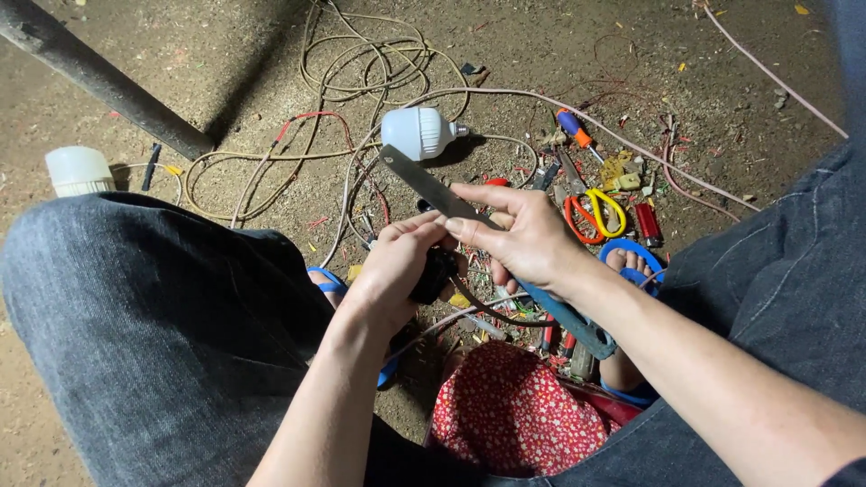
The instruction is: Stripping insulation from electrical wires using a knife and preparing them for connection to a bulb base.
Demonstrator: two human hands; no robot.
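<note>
The right hand (528, 239) was closed around a long flat metal blade (424, 185), gripped near its middle, with the grey tip pointing up and left toward a white bulb (417, 132) lying on the dirt floor (225, 63) and the blue handle end (577, 326) running down under the right wrist. The left hand (397, 266) was curled about a small black part (435, 271), thumb and fingers pressed against it just below the blade; a thin wire (492, 316) trailed from the part toward the knees. Both things sat between the two hands, above the floor and in front of the dark trousers. Judgement: the blade looked thin, stiff and light, with a bare smooth face that could slip in the fingers; the safer hold would be the blue end or the flat sides, away from the edges. The black part looked small, hard and light, suited to a pinch; its exact shape was hidden by the fingers. The blade appeared dull grey and evenly wide, squared off at the tip. Nearby on the floor lay scissors (597, 215) with red and yellow loops, a screwdriver (572, 127) with an orange and blue grip, a red lighter (648, 224), loops of pale cable (361, 54), and a second white bulb (79, 169) at left. A red flowered cloth (510, 410) lay between the legs.
</note>
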